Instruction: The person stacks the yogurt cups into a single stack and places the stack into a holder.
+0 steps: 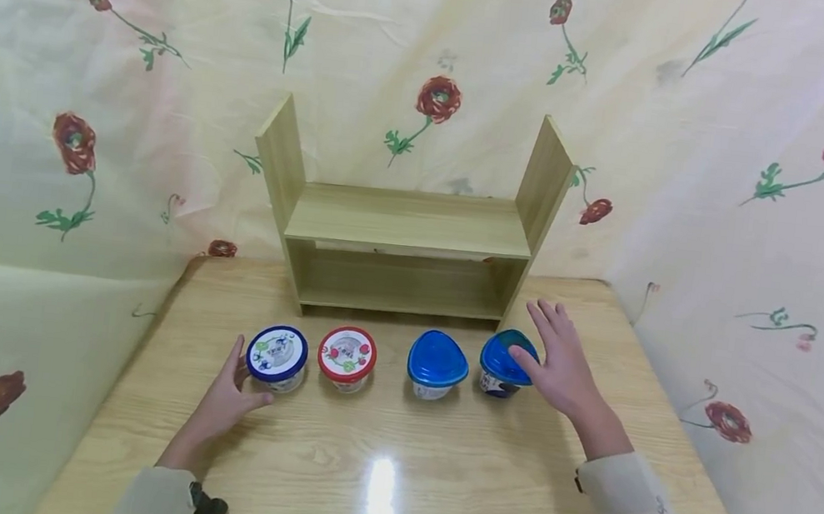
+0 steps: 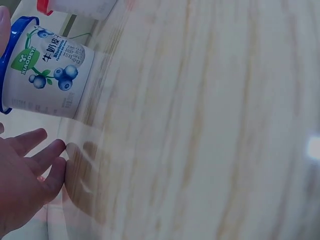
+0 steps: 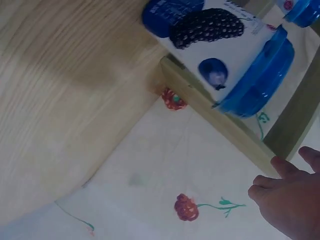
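Note:
A white tub with a dark blue rim (image 1: 276,357) and blueberries printed on its side (image 2: 47,70) stands at the left of a row. My left hand (image 1: 227,401) is beside it, thumb and fingers spread, with a gap to the tub in the left wrist view. At the row's right end stands a tub with a bright blue lid (image 1: 508,359) and a blackberry print (image 3: 210,47). My right hand (image 1: 559,365) reaches beside it, fingers extended and thumb over the lid's edge; whether it touches is unclear. Between them stand a red-rimmed tub (image 1: 347,357) and another blue-lidded tub (image 1: 437,362).
Behind the tubs stands a two-level wooden shelf (image 1: 410,222) with upright side panels. A wood-grain table (image 1: 315,465) carries everything, with a bright light reflection near its front. Flower-printed cloth (image 1: 376,27) hangs behind and at both sides.

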A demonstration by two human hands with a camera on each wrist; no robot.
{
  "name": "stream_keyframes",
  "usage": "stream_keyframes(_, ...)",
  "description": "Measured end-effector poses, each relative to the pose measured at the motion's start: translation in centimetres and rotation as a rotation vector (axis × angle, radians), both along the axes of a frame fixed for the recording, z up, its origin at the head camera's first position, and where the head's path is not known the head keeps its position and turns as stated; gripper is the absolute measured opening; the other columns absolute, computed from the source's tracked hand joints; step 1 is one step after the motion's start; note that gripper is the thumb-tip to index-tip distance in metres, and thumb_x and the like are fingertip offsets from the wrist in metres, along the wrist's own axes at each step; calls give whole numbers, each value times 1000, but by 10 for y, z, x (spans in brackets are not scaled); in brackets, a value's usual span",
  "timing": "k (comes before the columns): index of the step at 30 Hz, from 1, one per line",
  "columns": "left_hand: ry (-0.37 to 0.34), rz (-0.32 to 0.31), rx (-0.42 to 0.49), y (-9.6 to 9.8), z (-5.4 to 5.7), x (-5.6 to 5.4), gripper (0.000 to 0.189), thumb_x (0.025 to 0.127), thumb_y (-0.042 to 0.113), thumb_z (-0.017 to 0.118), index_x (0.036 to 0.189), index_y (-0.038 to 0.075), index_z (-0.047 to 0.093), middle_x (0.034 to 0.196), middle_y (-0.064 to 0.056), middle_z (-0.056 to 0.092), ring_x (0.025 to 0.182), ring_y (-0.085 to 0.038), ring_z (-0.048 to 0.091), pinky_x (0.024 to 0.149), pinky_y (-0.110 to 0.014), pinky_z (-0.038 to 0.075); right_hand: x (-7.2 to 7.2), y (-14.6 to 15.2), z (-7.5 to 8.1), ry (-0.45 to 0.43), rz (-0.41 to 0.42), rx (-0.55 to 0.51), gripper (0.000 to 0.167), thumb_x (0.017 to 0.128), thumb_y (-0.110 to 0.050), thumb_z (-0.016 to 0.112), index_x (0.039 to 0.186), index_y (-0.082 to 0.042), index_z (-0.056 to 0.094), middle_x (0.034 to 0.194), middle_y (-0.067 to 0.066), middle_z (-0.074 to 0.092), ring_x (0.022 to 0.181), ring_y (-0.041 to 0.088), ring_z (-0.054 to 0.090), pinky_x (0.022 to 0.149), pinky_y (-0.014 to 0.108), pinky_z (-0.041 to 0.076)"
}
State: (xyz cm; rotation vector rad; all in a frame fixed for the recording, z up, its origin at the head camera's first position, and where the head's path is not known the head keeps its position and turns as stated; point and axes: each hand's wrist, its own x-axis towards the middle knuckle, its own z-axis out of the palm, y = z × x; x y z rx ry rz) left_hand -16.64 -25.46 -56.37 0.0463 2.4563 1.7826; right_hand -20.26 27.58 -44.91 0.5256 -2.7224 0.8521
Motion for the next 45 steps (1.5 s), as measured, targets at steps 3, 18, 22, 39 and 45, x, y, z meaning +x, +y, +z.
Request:
stream_keyframes(3,1,6,2,1,-2,-1,122,85,13,82,160,9,-14,159,-36,16,146,-52,20,118,-59,16,4,-9,2,19,10,-50,75,97,-33,66,155,0,34,161,26,26,152,45,7,112,74,12)
stream_keyframes(18,34,13,36,9,-5,1,120,83,10,83,160,6,-9,166,-23,-5,152,-42,3,120,-51,10,33,-88,-12,5,140,-238,87,87,-17,79,157,-3,30,165,13,24,153,35,13,111,67,27)
stream_keyframes(22,22,29,17,10,-7,1,121,82,13,85,161,7,-7,167,-20,-4,152,-40,3,120,-50,11,37,-103,-7,-14,161,-229,89,86,-18,81,157,-2,30,166,12,22,153,37,14,110,67,30)
stream_keyframes(39,-6,54,-57,12,-10,-5,124,79,23,89,162,10,-3,166,-23,8,151,-43,11,120,-53,15,45,-184,-16,-215,272,-269,98,88,-33,80,163,-22,18,169,-7,4,152,34,17,111,63,31)
stream_keyframes(45,-33,81,-75,15,-18,-2,123,77,26,89,163,13,2,167,-18,10,153,-39,9,120,-55,13,40,-216,-29,-324,220,-252,103,85,-40,82,163,-31,14,169,-6,-1,151,39,20,106,63,38)
